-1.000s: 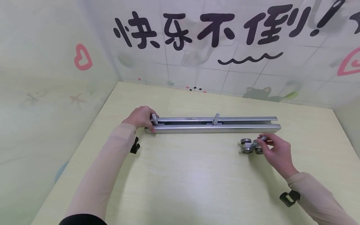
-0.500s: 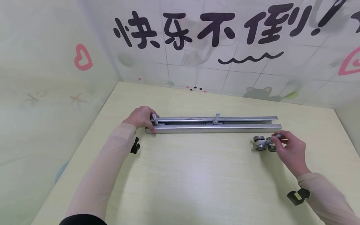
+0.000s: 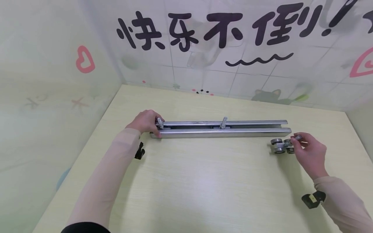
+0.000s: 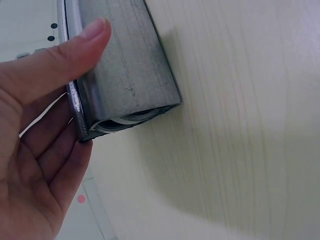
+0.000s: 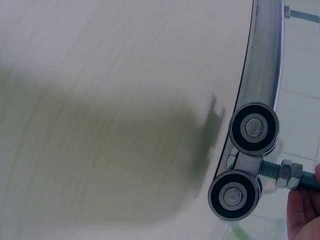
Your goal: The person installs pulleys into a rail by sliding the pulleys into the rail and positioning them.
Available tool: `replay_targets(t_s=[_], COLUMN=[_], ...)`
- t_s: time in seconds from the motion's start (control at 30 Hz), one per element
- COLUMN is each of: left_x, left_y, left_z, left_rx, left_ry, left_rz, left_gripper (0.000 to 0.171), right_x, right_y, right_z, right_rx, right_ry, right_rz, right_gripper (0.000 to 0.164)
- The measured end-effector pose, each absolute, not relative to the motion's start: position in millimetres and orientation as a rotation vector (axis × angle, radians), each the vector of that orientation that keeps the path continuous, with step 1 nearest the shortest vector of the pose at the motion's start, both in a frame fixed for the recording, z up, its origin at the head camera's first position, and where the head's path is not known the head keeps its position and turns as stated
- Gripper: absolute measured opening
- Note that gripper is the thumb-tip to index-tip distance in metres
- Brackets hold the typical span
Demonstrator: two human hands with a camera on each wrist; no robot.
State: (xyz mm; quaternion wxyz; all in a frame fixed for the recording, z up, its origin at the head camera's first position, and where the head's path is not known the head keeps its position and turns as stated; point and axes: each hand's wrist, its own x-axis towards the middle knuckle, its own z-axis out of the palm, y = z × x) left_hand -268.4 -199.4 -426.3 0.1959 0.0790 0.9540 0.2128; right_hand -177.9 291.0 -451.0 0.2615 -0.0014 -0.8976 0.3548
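Observation:
A silver metal track (image 3: 250,133) lies lengthwise on the table, its slot upward. My left hand (image 3: 144,121) grips its left end, the thumb on the near side and fingers behind, as the left wrist view shows. Two upright bolts stick out of the slot: the left bolt (image 3: 160,122) close to my fingers, the middle bolt (image 3: 223,123) further right. With my right hand (image 3: 311,154) I pinch the threaded bolt of a roller trolley (image 3: 279,147). Its wheels (image 5: 254,128) point left, just in front of the track's right end. My fingertips hide the bolt's tip.
The pale wooden table (image 3: 204,181) spreads in front of the track. A printed curtain (image 3: 204,71) hangs along its back edge, and another curtain (image 3: 43,106) runs down the left side.
My right hand has carried the roller trolley rightward and slightly away from me, towards the track's right end. The left hand and the track have stayed in place.

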Motion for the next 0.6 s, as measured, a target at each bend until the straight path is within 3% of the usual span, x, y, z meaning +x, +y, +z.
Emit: replay_targets(t_s=[0.6], left_x=[-266.3], left_y=[-198.7], left_z=[-424.3], left_rx=[0.232], left_ry=[2.676], left_rz=[0.594], left_gripper=[0.063], right_x=[-187.8], right_y=[314.8], right_z=[-451.2], right_rx=[-0.208], right_ry=[-2.503], right_rz=[0.975], right_gripper=[0.017])
